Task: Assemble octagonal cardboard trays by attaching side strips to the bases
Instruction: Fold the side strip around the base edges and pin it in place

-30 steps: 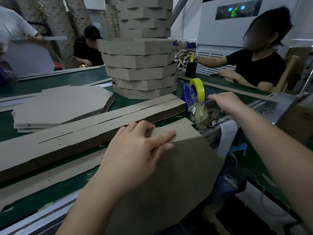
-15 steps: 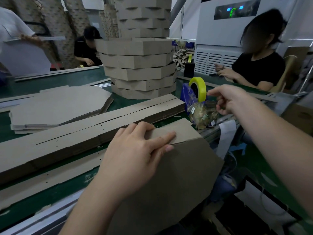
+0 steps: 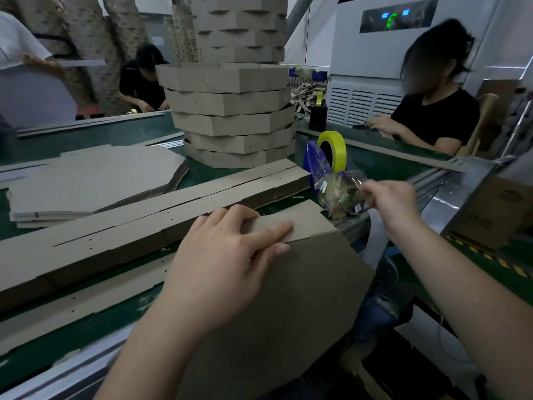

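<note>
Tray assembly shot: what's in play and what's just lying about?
In the job:
- base and side strip, pressed together by the left hand
- stacked side strips
- flat bases
- finished trays
- yellow tape roll, probably

Lying about:
- clear bag, contents unclear
- cardboard offcuts at the back

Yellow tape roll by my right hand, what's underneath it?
A blue tape dispenser holds the yellow tape roll upright. A crumpled clear plastic bag in front covers the dispenser's lower front, so its base is hidden.
</note>
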`<state>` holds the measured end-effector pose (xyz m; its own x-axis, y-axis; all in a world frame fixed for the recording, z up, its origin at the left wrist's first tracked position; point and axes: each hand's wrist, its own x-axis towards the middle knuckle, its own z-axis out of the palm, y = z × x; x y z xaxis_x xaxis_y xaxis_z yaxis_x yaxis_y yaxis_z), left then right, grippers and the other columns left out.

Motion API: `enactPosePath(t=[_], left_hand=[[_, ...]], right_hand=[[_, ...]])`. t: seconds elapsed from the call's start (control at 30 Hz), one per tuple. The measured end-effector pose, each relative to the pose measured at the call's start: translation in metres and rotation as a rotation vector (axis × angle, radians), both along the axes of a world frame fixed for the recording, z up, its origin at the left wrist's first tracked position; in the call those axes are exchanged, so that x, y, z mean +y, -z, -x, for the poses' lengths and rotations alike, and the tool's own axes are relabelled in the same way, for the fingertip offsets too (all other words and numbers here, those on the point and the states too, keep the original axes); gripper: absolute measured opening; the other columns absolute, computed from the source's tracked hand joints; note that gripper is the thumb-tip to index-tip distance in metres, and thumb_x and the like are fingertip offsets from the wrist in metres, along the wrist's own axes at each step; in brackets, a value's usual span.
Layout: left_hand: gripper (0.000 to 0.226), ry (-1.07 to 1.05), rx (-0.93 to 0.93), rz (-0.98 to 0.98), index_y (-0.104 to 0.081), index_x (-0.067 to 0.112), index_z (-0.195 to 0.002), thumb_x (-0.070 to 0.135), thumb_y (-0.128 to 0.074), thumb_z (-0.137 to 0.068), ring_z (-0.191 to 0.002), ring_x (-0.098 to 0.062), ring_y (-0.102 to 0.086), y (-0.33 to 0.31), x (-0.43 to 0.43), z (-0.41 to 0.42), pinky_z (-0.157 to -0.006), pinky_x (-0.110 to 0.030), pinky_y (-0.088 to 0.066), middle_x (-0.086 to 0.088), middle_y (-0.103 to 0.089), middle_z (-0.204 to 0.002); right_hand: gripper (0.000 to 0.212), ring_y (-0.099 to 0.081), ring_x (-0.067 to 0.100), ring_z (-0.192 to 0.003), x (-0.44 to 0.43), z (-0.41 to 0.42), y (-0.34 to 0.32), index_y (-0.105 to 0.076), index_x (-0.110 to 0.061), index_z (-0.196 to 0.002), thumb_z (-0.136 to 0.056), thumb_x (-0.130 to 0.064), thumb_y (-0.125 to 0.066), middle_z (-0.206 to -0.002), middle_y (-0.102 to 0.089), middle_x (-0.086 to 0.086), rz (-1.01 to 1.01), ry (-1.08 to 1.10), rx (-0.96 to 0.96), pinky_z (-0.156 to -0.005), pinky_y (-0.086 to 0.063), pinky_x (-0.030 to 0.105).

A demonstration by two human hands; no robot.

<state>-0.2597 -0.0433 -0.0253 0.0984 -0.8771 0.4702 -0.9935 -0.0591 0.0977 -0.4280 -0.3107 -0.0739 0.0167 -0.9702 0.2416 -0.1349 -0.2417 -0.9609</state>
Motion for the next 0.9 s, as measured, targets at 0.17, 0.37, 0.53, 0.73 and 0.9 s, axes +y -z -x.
enactPosePath(t=[0.17, 0.37, 0.53, 0.73, 0.9], left_hand=[[0.045, -0.004, 0.009, 0.013, -0.064, 0.042, -0.118, 0.055, -0.031, -0.09, -0.093, -0.022, -0.058, -0.001, 0.001, -0.001, -0.073, -0.031, -0.039, 0.004, -0.061, -0.105], [0.04, 0.001, 0.025, 0.039, -0.065, 0.036, -0.103, 0.054, -0.032, -0.089, -0.089, -0.019, -0.057, -0.001, 0.003, -0.002, -0.071, -0.027, -0.034, 0.007, -0.06, -0.101], [0.034, 0.012, 0.051, 0.02, -0.066, 0.036, -0.103, 0.053, -0.039, -0.09, -0.092, -0.019, -0.057, -0.002, 0.003, -0.002, -0.072, -0.028, -0.035, 0.008, -0.06, -0.103], [0.036, 0.002, 0.019, -0.002, -0.064, 0.034, -0.104, 0.05, -0.036, -0.09, -0.094, -0.021, -0.055, -0.004, 0.005, 0.0, -0.074, -0.03, -0.037, 0.004, -0.059, -0.105], [0.034, 0.033, 0.025, -0.004, -0.064, 0.033, -0.107, 0.045, -0.038, -0.089, -0.098, -0.02, -0.054, -0.004, 0.007, 0.003, -0.078, -0.034, -0.041, 0.004, -0.059, -0.109]], right_hand=[[0.032, -0.064, 0.027, -0.068, 0.005, 0.012, -0.001, -0.069, 0.0, -0.064, -0.087, -0.021, -0.067, -0.067, -0.069, 0.013, 0.078, 0.146, 0.437, -0.063, -0.052, 0.031], [0.012, -0.059, 0.024, -0.095, 0.057, 0.011, -0.014, -0.069, -0.022, -0.076, -0.088, -0.021, -0.07, -0.09, -0.063, 0.007, 0.204, 0.099, 0.287, -0.083, -0.046, 0.038], [0.007, -0.054, -0.001, -0.062, 0.131, -0.009, -0.045, -0.073, -0.029, -0.078, -0.085, -0.028, -0.072, -0.069, -0.065, -0.012, 0.2, -0.221, -0.04, -0.059, -0.041, 0.015], [0.01, -0.035, 0.0, -0.037, 0.2, -0.019, -0.04, -0.075, -0.014, -0.075, -0.073, -0.024, -0.077, -0.044, -0.049, -0.009, -0.04, -0.544, -0.344, -0.038, -0.027, 0.012], [0.023, -0.028, 0.001, -0.035, 0.213, -0.03, -0.022, -0.073, -0.006, -0.07, -0.065, -0.029, -0.069, -0.039, -0.039, -0.009, -0.235, -0.431, -0.432, -0.035, -0.022, 0.013]])
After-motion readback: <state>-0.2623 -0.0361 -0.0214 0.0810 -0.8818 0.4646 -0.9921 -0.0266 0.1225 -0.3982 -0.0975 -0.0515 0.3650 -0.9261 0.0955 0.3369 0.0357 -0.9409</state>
